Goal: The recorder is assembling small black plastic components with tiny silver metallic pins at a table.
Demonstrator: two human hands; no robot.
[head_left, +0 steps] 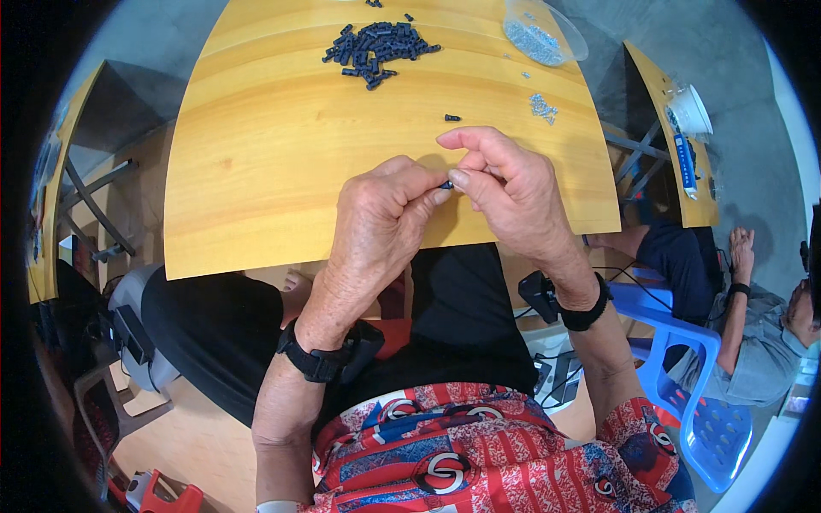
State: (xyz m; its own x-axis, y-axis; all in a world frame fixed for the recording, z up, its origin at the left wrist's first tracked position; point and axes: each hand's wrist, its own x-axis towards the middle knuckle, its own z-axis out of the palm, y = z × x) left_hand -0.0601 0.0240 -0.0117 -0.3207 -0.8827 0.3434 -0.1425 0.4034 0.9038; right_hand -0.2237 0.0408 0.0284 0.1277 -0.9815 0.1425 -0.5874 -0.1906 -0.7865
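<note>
Above the near part of the wooden table, my left hand (376, 214) is closed in a pinch. Between its thumb and forefinger sits a small dark cylindrical part (446, 185), mostly covered by the fingers. My right hand (513, 188) meets it from the other side, its thumb tip at the part's end. The right forefinger stretches out above, while the other fingers curl in behind the thumb. Whatever the right fingertips hold is too small or hidden to name. A single black cylindrical part (452, 118) lies on the table just beyond my hands.
Farther off on the table (248, 171) lies a heap of black parts (376, 50). At the far right stand a clear bowl of small shiny pieces (539, 41) and a loose little pile (543, 109). A seated person (753, 333) and a blue plastic chair (676, 342) are at right.
</note>
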